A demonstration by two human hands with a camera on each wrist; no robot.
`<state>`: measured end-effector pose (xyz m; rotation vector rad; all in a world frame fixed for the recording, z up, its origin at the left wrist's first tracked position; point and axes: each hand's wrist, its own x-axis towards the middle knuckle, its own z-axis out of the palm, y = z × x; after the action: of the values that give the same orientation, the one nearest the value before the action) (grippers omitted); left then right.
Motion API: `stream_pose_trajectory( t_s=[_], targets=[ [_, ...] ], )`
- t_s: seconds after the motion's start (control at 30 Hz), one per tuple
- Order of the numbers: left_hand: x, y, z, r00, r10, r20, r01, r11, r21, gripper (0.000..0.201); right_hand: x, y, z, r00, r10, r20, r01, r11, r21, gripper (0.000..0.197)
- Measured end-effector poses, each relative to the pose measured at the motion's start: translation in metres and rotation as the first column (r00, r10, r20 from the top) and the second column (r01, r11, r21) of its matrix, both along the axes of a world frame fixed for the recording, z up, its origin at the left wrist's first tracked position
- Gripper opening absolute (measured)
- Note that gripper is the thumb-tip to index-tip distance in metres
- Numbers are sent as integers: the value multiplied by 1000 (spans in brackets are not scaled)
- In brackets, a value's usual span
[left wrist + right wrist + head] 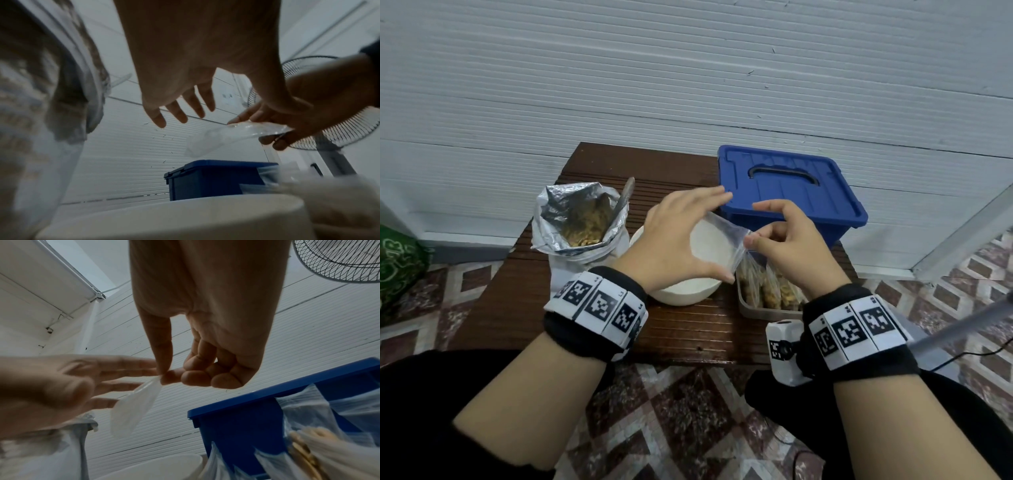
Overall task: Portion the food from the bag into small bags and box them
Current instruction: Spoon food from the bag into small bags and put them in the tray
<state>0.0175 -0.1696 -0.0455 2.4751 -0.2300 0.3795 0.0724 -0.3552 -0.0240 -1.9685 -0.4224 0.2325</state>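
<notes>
An empty clear small bag (724, 240) hangs above the white bowl (688, 291), its corner pinched by the right hand (787, 246). The left hand (674, 240), fingers spread and relaxed, touches its far edge. To open the mouth cleanly, rub the two plies apart before reaching for the foil food bag (582, 219).

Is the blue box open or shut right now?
Shut. The blue box has its lid lying flat on top with the handle recess showing. The filled small bags stand in a separate clear tray in front of it.
</notes>
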Motion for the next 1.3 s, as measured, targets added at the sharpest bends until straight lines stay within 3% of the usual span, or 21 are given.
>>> stream_pose_trajectory(
  t_s=[0.1, 0.3, 0.57, 0.8, 1.0, 1.17, 1.3],
  targets=[
    [0, -1, -4, 998, -63, -20, 65, 988, 143, 101, -1, 2, -1, 1000, 26, -1, -26, 1000, 4, 43],
    [-1, -3, -6, 999, -51, 6, 49, 992, 114, 77, -3, 6, -1, 999, 39, -27, -38, 999, 29, 43],
    [-1, -4, -5, 999, -14, 42, 16, 999, -28, 70, -4, 10, 2, 993, -22, -114, 34, 993, 110, 24],
    [0, -3, -6, 997, 24, 72, -13, 988, -154, 51, -7, 8, 3, 998, 23, -60, -20, 999, 51, 41],
    [-2, -6, -1, 995, 64, 73, -45, 971, -235, 41, -7, 9, 4, 998, -15, -53, 19, 997, 77, 29],
    [-10, -6, 19, 985, 124, 124, -77, 941, -331, 40, -6, 12, 5, 990, -132, -42, 137, 974, 181, 15],
    [-23, 5, 47, 954, 216, 206, -100, 883, -459, 40, -7, 26, 5, 985, -171, -15, 171, 963, 206, 21]
  ],
)
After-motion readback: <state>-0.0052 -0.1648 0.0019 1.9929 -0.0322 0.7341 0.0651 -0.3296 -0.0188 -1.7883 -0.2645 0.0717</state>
